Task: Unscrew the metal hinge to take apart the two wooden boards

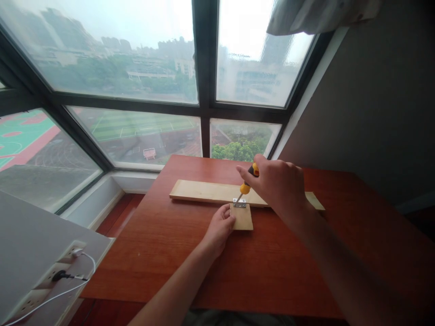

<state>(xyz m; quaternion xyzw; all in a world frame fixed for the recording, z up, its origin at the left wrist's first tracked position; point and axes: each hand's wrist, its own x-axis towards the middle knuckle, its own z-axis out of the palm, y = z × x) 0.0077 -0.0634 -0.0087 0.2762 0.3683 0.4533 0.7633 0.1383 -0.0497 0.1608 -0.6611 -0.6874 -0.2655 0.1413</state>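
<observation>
My right hand [280, 179] is wrapped round the yellow and black handle of a screwdriver [244, 188]. The screwdriver leans, its tip meeting a small metal hinge [239, 203]. That hinge lies across the joint between a long pale wooden board [204, 191] and a small square wooden piece [243, 219]. With fingers and thumb, my left hand [220, 226] grips the left edge of the small piece. Any screw under the tip is too small to make out. My right hand and forearm hide part of the long board.
Everything lies on a reddish-brown wooden table [163, 253]. Large windows with dark frames [205, 68] rise behind it. On the low wall at left, plugs and a white cable [94, 267] come from power sockets [50, 275]. A grey wall [367, 113] stands at right.
</observation>
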